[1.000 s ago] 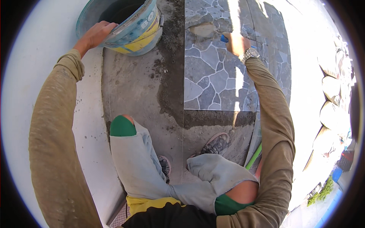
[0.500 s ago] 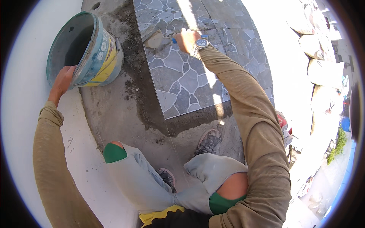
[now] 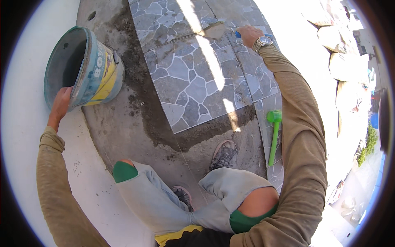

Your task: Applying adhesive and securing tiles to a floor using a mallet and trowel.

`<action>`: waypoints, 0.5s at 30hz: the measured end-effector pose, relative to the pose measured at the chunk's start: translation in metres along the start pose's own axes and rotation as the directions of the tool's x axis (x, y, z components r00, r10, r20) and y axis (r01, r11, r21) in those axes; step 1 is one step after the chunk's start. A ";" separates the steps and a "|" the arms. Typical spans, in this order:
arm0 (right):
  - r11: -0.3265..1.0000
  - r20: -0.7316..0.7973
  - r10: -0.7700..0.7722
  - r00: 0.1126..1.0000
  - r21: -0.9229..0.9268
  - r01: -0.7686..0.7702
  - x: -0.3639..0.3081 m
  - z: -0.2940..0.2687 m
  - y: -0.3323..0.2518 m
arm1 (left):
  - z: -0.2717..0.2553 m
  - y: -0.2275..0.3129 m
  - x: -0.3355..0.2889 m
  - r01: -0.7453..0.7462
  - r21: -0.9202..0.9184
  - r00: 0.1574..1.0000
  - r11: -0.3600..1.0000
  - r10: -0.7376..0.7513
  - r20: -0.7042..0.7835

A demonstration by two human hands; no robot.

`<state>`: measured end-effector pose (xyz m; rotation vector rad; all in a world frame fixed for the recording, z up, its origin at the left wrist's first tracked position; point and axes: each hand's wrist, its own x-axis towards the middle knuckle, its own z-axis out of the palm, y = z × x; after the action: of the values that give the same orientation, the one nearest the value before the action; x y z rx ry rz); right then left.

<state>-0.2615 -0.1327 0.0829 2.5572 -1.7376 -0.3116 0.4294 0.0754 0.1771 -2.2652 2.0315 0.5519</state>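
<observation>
The left arm reaches out and up to the left, elbow bent, and the left hand (image 3: 61, 105) grips the rim of the bucket (image 3: 84, 66), fingers curled over its lower edge. The bucket is tilted on its side, its dark mouth open toward the left, above and to the right of those fingers; it rests partly on the bare mortar bed (image 3: 123, 123).

The right arm stretches far forward, nearly straight, with a watch (image 3: 263, 41) on the wrist. The right hand (image 3: 249, 35) is closed around a blue handle (image 3: 267, 35) (a trowel, it seems, though the glare washes it out), and a grey blade (image 3: 214, 29) lies flat on the tiles (image 3: 193, 82) just left of the fingers.

A green mallet (image 3: 273, 136) lies on a tile below the right forearm, well apart from both hands. The person crouches, one shoe (image 3: 224, 154) on the mortar near the edge of the tiles.
</observation>
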 end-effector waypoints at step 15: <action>0.923 0.174 0.367 0.914 0.059 -0.381 0.001 -0.005 0.040 | -0.006 0.019 -0.006 -0.024 0.028 1.000 0.999 0.023 0.021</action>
<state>-0.2966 -0.1488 0.0932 2.2341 -2.2985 -0.4368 0.4113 0.0773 0.1880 -2.2128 2.0456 0.5421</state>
